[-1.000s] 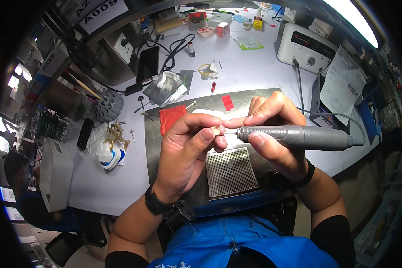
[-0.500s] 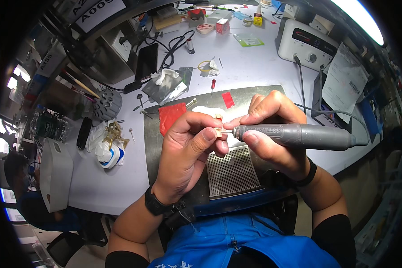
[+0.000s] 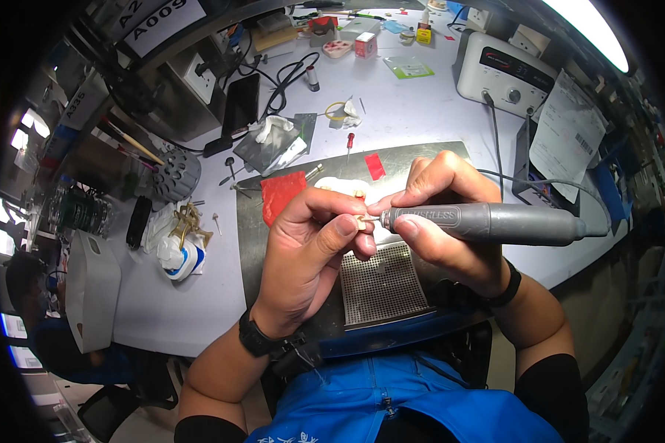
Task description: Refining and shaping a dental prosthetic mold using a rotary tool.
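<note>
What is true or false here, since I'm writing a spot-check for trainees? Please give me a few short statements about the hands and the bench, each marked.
1. The right hand holds the handpiece. True.
2. The left hand pinches a small pale piece. True.
3. The handpiece's tip points away from the pale piece. False: it points toward it.
4. The phone lies to the left of the white box with the knob. True.
5. The left wrist is bare. False: a black band is around it.
</note>
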Demonstrator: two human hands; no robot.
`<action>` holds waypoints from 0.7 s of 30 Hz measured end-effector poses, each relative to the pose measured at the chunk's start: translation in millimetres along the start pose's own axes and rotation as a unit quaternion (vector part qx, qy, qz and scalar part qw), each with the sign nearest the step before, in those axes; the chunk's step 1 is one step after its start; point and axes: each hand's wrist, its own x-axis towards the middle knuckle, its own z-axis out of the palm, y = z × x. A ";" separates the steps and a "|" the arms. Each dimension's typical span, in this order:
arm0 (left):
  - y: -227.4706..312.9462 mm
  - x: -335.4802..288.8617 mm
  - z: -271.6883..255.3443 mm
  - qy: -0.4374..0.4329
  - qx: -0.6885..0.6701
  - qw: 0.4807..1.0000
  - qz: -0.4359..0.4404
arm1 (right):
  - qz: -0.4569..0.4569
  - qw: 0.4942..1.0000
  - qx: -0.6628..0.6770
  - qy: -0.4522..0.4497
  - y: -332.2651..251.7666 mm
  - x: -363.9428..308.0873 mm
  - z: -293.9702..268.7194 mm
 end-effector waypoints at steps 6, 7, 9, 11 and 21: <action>0.2 0.7 0.9 -0.002 0.003 1.000 0.005 | -0.019 1.000 -0.003 0.010 -1.1 1.1 2.9; -0.2 0.7 0.5 -0.002 0.001 1.000 0.006 | -0.021 1.000 -0.003 0.020 -0.7 1.3 3.2; -1.2 0.0 -0.6 0.001 0.000 1.000 0.004 | -0.025 1.000 -0.006 0.011 -0.1 1.1 2.5; -1.6 -1.2 -1.0 0.001 -0.001 1.000 0.003 | -0.030 1.000 -0.009 0.003 -0.1 -0.1 1.0; 4.6 -0.1 12.9 0.030 0.026 0.999 0.017 | -0.048 0.997 0.061 0.006 -0.5 -1.2 -1.0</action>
